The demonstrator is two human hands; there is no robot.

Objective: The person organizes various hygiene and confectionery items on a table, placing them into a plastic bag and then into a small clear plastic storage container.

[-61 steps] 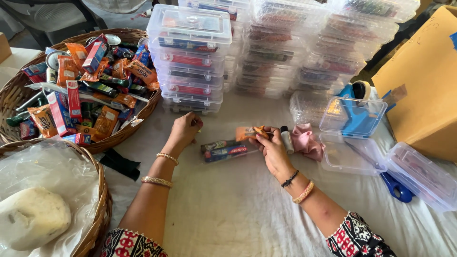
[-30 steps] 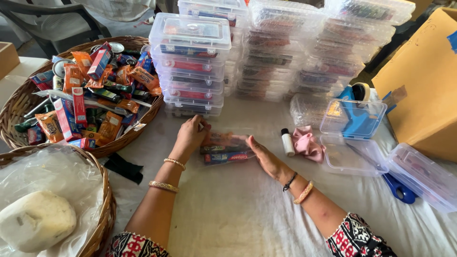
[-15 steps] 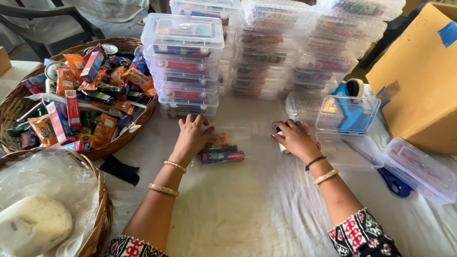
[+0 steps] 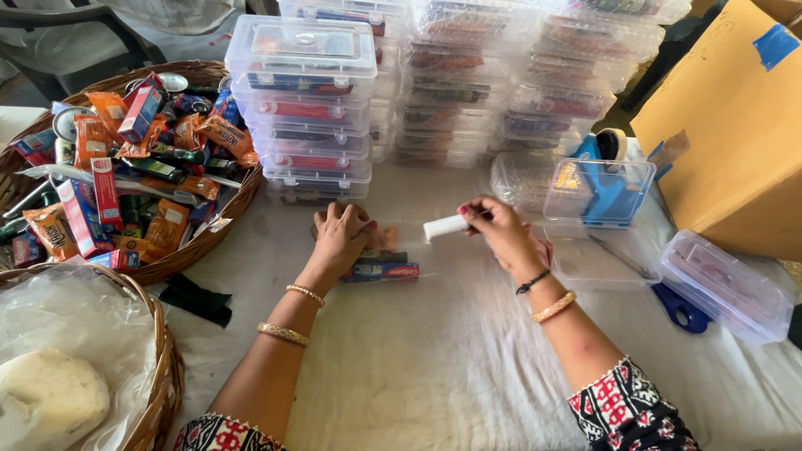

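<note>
My left hand (image 4: 339, 236) lies palm-down on a small bundle of packets and a boxed tube (image 4: 383, 269) on the white cloth. My right hand (image 4: 499, 230) grips a small white tube-shaped stick (image 4: 445, 226), held level above the cloth to the right of the bundle. Behind my hands stands a stack of clear lidded plastic boxes (image 4: 304, 104) filled with small items.
A wicker basket (image 4: 200, 242) of snack packets and small boxes sits at left. A second basket (image 4: 159, 376) lined with plastic holds a pale lump at lower left. An open clear box (image 4: 595, 190) with a blue tape dispenser, blue scissors (image 4: 678, 307) and a cardboard box (image 4: 735, 134) are at right.
My right hand has left the bundle, gone right, picked up the white stick and brought it back toward the bundle. My left hand stays pressed on the bundle.
</note>
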